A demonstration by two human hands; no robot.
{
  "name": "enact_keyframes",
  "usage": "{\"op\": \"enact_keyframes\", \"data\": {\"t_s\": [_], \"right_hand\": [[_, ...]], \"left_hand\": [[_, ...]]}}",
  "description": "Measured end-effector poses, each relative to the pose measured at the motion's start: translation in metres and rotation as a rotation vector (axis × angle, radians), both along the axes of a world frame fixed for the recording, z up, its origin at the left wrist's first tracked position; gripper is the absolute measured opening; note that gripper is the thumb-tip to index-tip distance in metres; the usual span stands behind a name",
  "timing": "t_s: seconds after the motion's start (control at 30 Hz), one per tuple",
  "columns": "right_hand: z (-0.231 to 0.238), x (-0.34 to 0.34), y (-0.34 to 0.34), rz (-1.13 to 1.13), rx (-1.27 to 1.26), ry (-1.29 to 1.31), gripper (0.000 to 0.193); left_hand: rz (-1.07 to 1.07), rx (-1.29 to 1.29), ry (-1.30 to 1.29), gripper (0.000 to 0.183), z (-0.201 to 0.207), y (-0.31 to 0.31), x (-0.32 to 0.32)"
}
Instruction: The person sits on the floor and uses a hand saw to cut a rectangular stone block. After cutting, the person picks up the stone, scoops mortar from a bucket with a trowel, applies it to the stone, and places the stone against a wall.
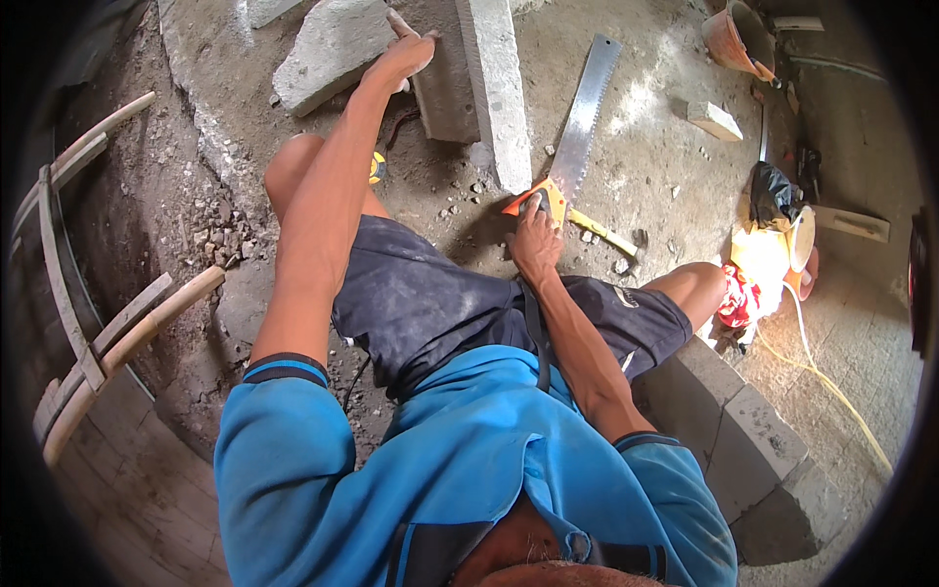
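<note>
With my right hand (538, 240) I'm gripping the orange-handled handsaw (584, 117), right of centre, blade pointing far; I'm holding my left hand (404, 57) partly spread, one finger extended, beside the far-left concrete slab (331, 54).

The head view looks steeply down from the wearer's head, upright, through a wide fisheye lens with dark rounded sides. The blue short-sleeved fabric shirt with dark trim (460, 430) fills the near lower part; the dusty grey-brown floor (631, 152) lies farther off, toward the top.
</note>
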State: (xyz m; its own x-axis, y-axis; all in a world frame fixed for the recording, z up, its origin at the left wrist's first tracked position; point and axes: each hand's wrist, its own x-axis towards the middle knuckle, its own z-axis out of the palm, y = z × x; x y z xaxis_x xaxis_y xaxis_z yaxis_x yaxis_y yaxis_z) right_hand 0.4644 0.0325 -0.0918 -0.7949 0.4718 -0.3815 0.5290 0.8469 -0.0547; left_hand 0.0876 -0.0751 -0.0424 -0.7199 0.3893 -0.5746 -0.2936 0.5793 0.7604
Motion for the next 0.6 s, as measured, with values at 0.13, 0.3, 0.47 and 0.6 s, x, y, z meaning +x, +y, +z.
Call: {"op": "enact_keyframes", "data": {"t_s": [0.13,0.3,0.47,0.6], "right_hand": [[0.022,-0.016,0.003,-0.312,-0.202,0.015,0.087],[0.079,-0.021,0.069,-0.763,-0.464,0.821,0.035],[0.199,0.045,0.062,-0.775,-0.682,1.046,0.035],[0.287,0.091,0.015,-0.397,-0.57,0.754,0.046]], "left_hand": [[0.005,-0.007,0.01,0.103,0.005,-0.002,0.0],[0.021,-0.026,-0.075,0.108,-0.003,-0.008,-0.011],[0.204,-0.142,0.306,0.089,0.0,-0.009,-0.045],[0.102,0.324,0.849,0.074,-0.029,-0.054,-0.164]]}}
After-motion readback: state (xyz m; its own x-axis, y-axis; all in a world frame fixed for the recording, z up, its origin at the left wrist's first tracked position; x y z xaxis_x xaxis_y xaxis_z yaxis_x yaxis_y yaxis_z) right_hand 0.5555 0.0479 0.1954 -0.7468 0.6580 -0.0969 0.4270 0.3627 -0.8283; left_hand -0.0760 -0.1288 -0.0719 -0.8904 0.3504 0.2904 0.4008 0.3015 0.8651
